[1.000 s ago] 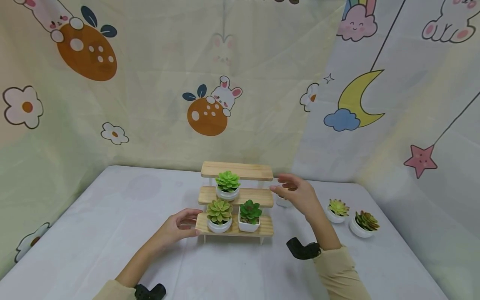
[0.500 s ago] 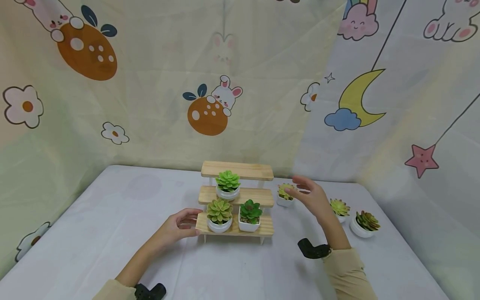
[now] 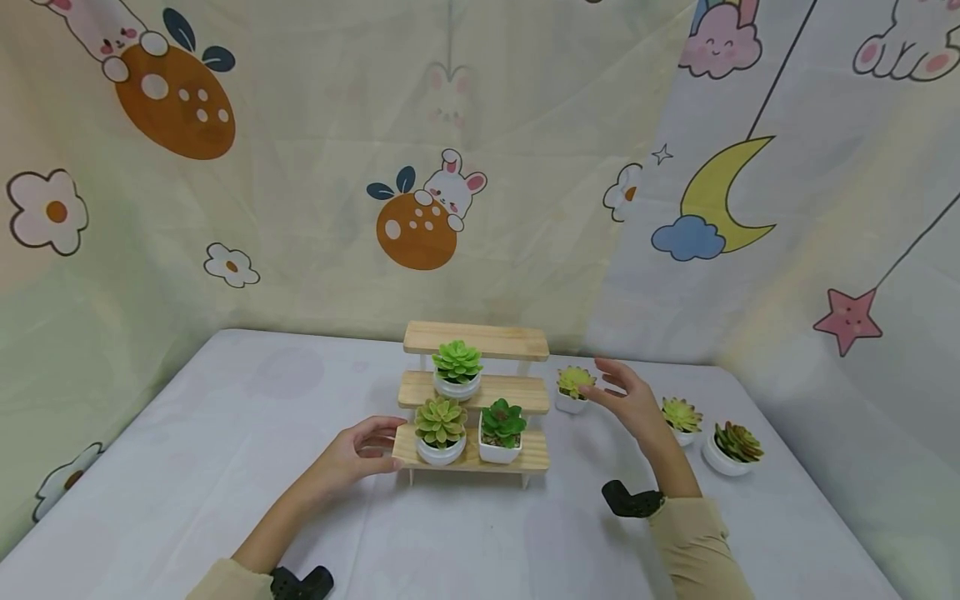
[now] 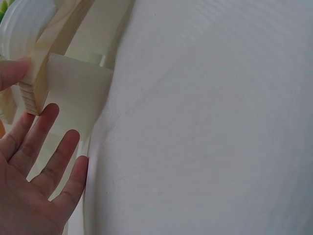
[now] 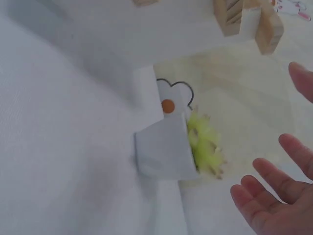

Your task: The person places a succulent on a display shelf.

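My left hand holds the left end of the lowest shelf of a three-tier wooden stand. In the left wrist view, the thumb and fingertips lie against opposite faces of the board's end. Right of the stand, a small yellow-green succulent in a square white pot stands on the table. My right hand hovers beside it with spread fingers, holding nothing. A bright green succulent sits on the middle shelf. The lowest shelf bears a yellowish-green succulent and a dark green one.
Two more potted succulents stand at the right on the white table: a yellow-green one partly behind my right forearm, and a reddish-green one. A cartoon-printed cloth hangs behind the table.
My right hand has drawn back to the right from the square-potted succulent, uncovering it. My left hand stays on the stand.
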The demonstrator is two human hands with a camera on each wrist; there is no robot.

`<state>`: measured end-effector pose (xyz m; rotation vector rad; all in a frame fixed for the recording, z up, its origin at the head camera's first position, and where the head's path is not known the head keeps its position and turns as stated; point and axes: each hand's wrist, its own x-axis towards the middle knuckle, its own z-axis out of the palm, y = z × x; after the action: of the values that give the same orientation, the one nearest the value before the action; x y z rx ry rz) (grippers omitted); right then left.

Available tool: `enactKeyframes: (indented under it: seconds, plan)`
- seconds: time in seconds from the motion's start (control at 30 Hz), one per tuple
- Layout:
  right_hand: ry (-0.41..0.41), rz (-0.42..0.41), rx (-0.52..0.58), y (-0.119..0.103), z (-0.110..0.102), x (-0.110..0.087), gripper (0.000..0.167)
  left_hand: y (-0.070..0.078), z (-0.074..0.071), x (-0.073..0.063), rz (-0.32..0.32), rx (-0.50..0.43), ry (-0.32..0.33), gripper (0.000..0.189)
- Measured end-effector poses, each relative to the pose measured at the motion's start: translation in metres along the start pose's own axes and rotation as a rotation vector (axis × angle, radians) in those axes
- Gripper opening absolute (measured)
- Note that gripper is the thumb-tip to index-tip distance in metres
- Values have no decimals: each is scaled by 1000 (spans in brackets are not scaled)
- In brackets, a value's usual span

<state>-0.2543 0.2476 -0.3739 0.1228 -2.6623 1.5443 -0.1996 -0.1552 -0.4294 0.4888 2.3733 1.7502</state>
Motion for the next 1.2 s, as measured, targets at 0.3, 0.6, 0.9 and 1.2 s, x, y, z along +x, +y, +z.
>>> enactKeyframes:
  seconds: [0.3, 0.6, 0.9, 1.2]
  plan:
    - [35, 66, 12, 71, 4, 32, 88, 2, 1, -1, -5, -2, 5, 56]
    - [-49, 168, 120, 40, 7, 16, 87, 2, 0, 0, -12, -6, 2, 58]
    - [-70, 253, 201, 53, 11, 21, 89, 0, 0, 0, -9, -10, -4, 57]
    - [-83, 258, 222, 59, 14, 27, 82, 0, 0, 0, -11, -9, -1, 58]
